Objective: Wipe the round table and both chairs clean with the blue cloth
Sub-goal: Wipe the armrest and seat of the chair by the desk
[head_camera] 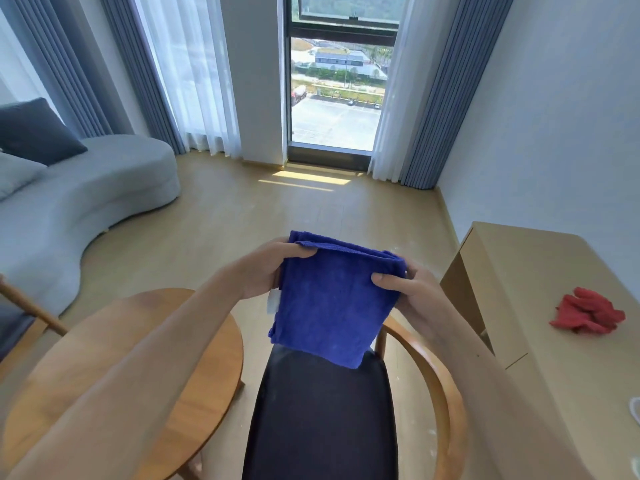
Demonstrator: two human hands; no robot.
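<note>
both hands, left (pixel 266 268) & right (pixel 403 289), pinch folded blue cloth (pixel 332 299) above chair (pixel 322 410).

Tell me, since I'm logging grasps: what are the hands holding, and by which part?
Both hold the folded blue cloth by its top corners: the left hand pinches the upper left corner, the right hand the upper right; the cloth hangs over the chair seat.

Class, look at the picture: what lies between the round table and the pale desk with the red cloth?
In the head view, a chair with a dark seat, the blue cloth held above it.
</note>
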